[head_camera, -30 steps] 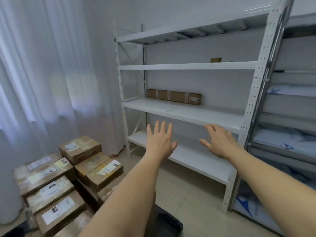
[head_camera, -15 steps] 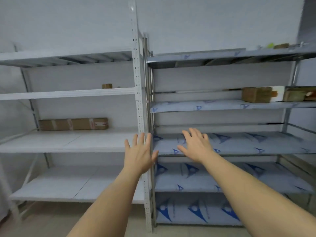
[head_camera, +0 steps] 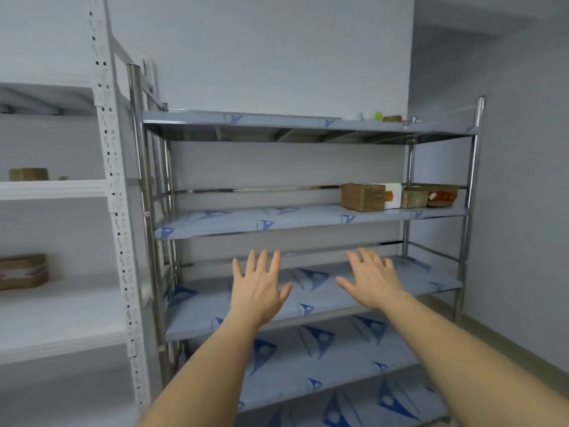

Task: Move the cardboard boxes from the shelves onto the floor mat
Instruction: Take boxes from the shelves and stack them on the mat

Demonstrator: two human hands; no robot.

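Facing a steel shelf rack [head_camera: 468,217] set in the corner of a pale grey room, I hold both arms out in front of me. My left hand [head_camera: 260,289] and my right hand [head_camera: 371,282] hang in the air before the rack's third shelf down, fingers spread apart and straight, holding nothing and touching nothing. The steel shelves wear a light film printed with blue triangular marks. On the second shelf, at its right end, stands a cardboard box [head_camera: 362,197], with a white box [head_camera: 392,195] just beside it and two more brown boxes [head_camera: 429,195] further right, close to the post. Small things sit on the top shelf at the right, too small to tell. To my left stands a white shelf unit [head_camera: 115,192] against the steel one; a long taped box [head_camera: 23,271] lies on its middle shelf and a small brown box [head_camera: 27,174] on the shelf above. A strip of beige floor shows along the right wall.
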